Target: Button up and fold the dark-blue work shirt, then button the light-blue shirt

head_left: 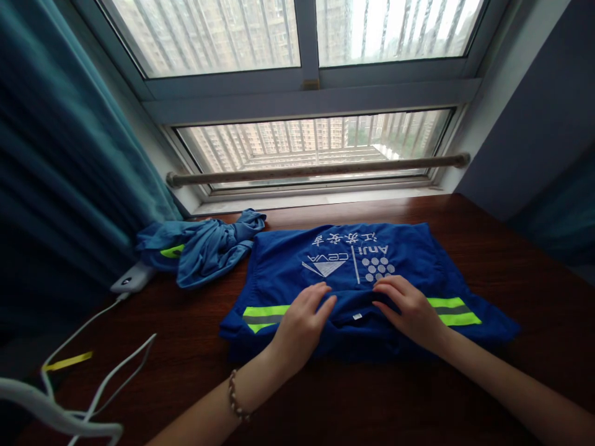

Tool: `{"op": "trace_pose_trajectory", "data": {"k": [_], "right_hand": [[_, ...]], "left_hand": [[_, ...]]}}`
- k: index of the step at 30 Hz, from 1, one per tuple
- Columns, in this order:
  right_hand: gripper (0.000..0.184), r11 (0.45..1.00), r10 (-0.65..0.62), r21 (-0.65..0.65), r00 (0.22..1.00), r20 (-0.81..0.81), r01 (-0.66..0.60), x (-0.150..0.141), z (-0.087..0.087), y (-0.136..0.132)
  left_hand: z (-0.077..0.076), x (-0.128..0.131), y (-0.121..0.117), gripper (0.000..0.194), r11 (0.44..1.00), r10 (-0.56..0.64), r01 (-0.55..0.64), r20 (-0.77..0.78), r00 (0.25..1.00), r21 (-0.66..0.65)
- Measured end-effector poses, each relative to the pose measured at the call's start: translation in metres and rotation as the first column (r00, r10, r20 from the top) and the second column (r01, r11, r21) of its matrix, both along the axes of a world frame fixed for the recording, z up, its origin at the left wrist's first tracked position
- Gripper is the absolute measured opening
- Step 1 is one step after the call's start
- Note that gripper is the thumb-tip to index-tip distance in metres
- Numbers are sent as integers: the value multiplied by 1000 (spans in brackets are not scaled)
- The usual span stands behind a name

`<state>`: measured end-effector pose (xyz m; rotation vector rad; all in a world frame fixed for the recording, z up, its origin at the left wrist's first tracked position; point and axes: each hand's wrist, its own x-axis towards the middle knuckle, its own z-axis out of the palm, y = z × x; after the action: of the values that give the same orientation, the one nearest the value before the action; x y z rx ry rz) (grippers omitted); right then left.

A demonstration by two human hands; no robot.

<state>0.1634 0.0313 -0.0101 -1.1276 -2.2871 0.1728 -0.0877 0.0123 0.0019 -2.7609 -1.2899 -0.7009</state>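
A blue work jacket (288,263) lies folded flat on the brown wooden surface, its white lettering and logos upside down to me. Yellow-green reflective strips with a grey middle cross it on both sides. My left hand (304,319) is at the near edge by the collar, thumb and fingers closed on the blue cloth. Across from it, my right hand (411,310) pinches the same collar area. Between the hands the fabric bunches up, and a small white label (357,316) shows there. The fingertips partly sink into the folds.
A knotted blue garment (214,248) lies at the left, beside a white device (133,277) with a cable (86,325). A yellow tag (69,361) hangs on the cable. Behind are a window with a metal rail (320,170) and a blue curtain (88,124).
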Motion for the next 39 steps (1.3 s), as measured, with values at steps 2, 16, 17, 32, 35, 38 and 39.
{"op": "trace_pose_trajectory", "data": {"k": [2,16,17,32,35,38,39], "right_hand": [[23,975,218,37,973,75,-221,-3,4,-5],[70,913,268,-385,911,315,-136,1,-19,-41],[72,901,278,-413,909,312,-134,1,-16,-46],[63,585,794,-413,597,117,-698,-11,65,-10],[64,485,870,-346,483,98,-803,-45,44,-4],[63,489,868,-327,488,93,-808,-68,17,0],[61,507,857,-331,507,94,-796,-72,11,2]], "left_hand": [[4,9,0,32,988,-152,150,-60,987,-40],[-24,12,7,55,921,-278,232,-112,954,-314],[-21,11,6,55,915,-298,251,-111,948,-315],[-51,-143,-30,55,918,286,-358,-344,895,-170],[-53,-148,-34,56,902,303,-378,-320,898,-210],[-52,-146,-38,58,898,351,-400,-250,903,-184],[-51,-146,-39,59,895,376,-413,-212,902,-170]]}}
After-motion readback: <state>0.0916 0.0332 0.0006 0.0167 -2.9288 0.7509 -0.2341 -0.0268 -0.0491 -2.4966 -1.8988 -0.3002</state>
